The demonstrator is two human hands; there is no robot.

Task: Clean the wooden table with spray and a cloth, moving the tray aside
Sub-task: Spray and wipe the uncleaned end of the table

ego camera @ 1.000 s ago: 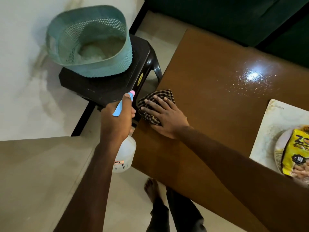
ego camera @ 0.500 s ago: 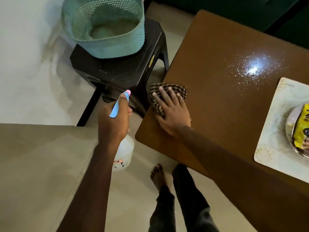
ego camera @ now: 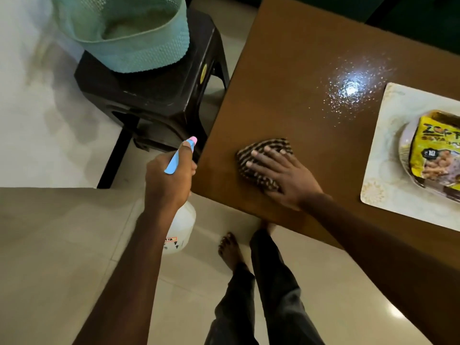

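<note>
My right hand [ego camera: 281, 175] lies flat, fingers spread, pressing a dark checked cloth [ego camera: 258, 150] onto the wooden table [ego camera: 286, 78] near its front left corner. My left hand [ego camera: 169, 180] grips a white spray bottle [ego camera: 180, 230] with a blue and pink trigger head, held off the table's left edge above the floor. Spray droplets [ego camera: 348, 93] glisten on the wood further back. A pale patterned tray [ego camera: 388, 145] sits at the table's right side, carrying a plate with a yellow snack packet [ego camera: 438, 150].
A dark plastic stool [ego camera: 154, 95] stands just left of the table, with a teal perforated basket [ego camera: 139, 43] on top. My bare feet [ego camera: 230, 250] are on the tiled floor by the table's front corner. A beige surface [ego camera: 49, 245] fills the lower left.
My right hand has slid the cloth from the table's left edge inward and toward the front. The left hand with the bottle has stayed beside the table edge.
</note>
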